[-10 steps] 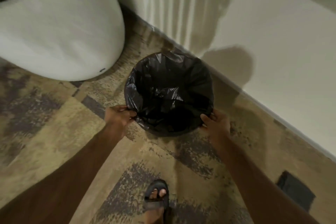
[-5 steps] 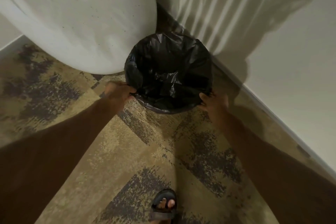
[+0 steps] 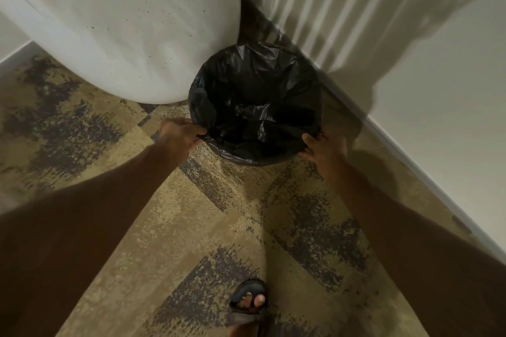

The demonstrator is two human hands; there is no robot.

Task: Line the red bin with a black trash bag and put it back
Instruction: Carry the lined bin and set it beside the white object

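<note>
A round bin stands on the carpet in the corner, wholly covered by a crumpled black trash bag (image 3: 256, 98) that lines its inside and folds over its rim. No red of the bin shows. My left hand (image 3: 179, 133) grips the bagged rim at the near left. At the near right of the rim, my right hand (image 3: 324, 146) holds on with its fingers curled over the edge. The bin sits tight between a large white planter and the wall.
A big white speckled planter (image 3: 131, 27) stands just left of the bin, touching or nearly touching it. The white wall (image 3: 438, 63) with its baseboard runs along the right. Patterned tan and grey carpet (image 3: 213, 221) covers the floor. My sandalled foot (image 3: 250, 301) is near the bottom.
The bin has travelled with both hands into the corner beside the white planter. My hands keep the same grip on the rim.
</note>
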